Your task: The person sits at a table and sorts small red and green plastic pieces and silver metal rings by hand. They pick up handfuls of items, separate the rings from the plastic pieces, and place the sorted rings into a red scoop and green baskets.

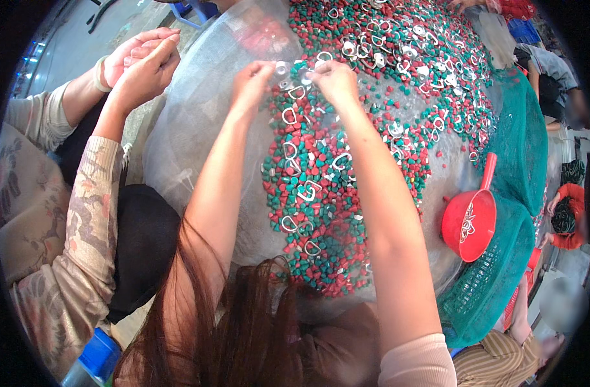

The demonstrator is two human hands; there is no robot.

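Both my arms reach forward over a broad heap of small red and green cone-shaped pieces (pixel 346 238). White D-shaped rings (pixel 289 116) lie scattered among them. My left hand (pixel 251 84) is closed in a pinch at the heap's left edge, beside a small pale round piece (pixel 282 67). Level with it, my right hand (pixel 337 84) pinches at another small whitish round piece (pixel 306 76). A white ring (pixel 324 58) shows just beyond the right fingertips. What exactly each pinch holds is too small to make out.
Clear plastic sheeting (pixel 198 122) lies under the heap. At right are a red ladle-like scoop (pixel 469 222) holding white rings and green mesh netting (pixel 520 142). A co-worker's hands (pixel 143 68) are raised at left; other people work at far right. A blue container (pixel 100 353) stands lower left.
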